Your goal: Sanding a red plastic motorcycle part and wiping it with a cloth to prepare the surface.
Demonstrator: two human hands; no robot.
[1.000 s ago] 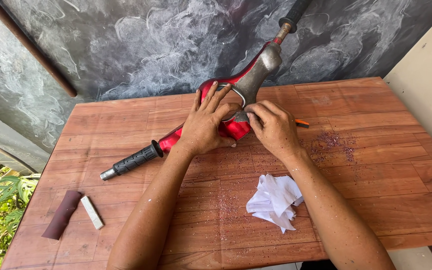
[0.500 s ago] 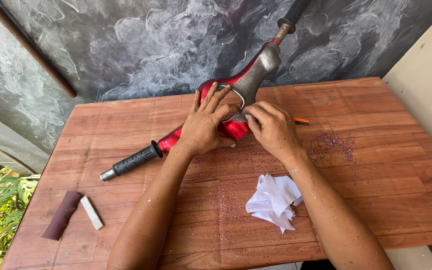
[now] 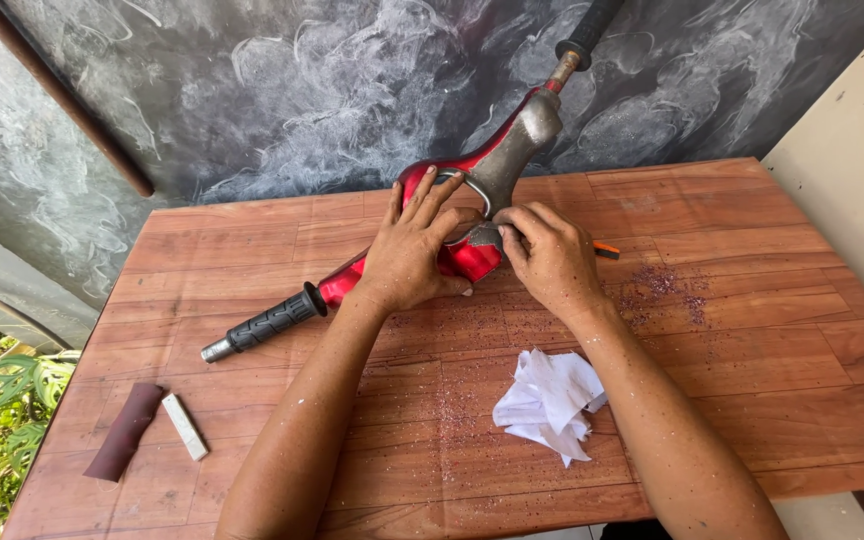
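A red handlebar cover with black rubber grips (image 3: 272, 321) lies across the wooden table (image 3: 752, 330), its far end raised against the wall. Part of the cover (image 3: 517, 145) is stripped to bare grey metal. My left hand (image 3: 414, 245) presses flat on the red middle section and holds it down. My right hand (image 3: 549, 255) is closed at the centre of the cover, fingertips pinched against the grey edge; whatever it grips is hidden. An orange-tipped tool (image 3: 605, 249) peeks out just behind my right hand.
A crumpled white cloth (image 3: 550, 400) lies near the front edge. A brown roll of sandpaper (image 3: 125, 430) and a small white block (image 3: 184, 426) sit at the front left. Red paint dust (image 3: 667, 290) is scattered right of my hands. A dark painted wall stands behind.
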